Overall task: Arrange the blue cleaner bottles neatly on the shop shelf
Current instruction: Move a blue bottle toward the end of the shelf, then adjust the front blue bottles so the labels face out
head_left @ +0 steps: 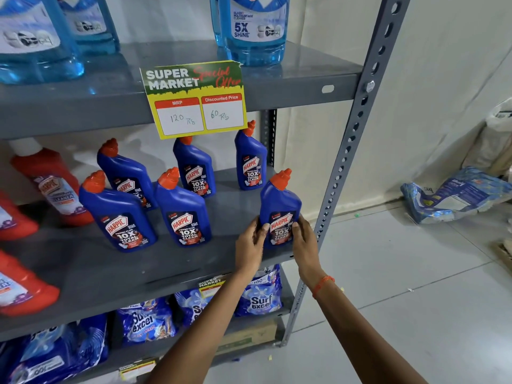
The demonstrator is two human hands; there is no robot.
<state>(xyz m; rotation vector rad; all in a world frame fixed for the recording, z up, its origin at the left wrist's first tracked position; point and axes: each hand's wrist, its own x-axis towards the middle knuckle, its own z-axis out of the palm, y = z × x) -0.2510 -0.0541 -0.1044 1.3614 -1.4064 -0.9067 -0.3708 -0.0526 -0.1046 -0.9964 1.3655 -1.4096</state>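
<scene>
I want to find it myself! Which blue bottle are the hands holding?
Look at the grey metal shelf under the yellow price sign. Six blue Harpic bottles with orange caps stand there. It is the front bottle nearest the right post, the only one with the left hand and right hand around it.

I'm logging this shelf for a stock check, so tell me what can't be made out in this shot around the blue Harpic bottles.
Head view only:
- Held bottle: its base and lower label sit behind the left hand and right hand, so whether it rests on the shelf is unclear.
- Back-row middle bottle: cap partly behind the price sign.
- Red bottles: cut off by the left edge, count unknown.
- Small label print: too small.
</scene>
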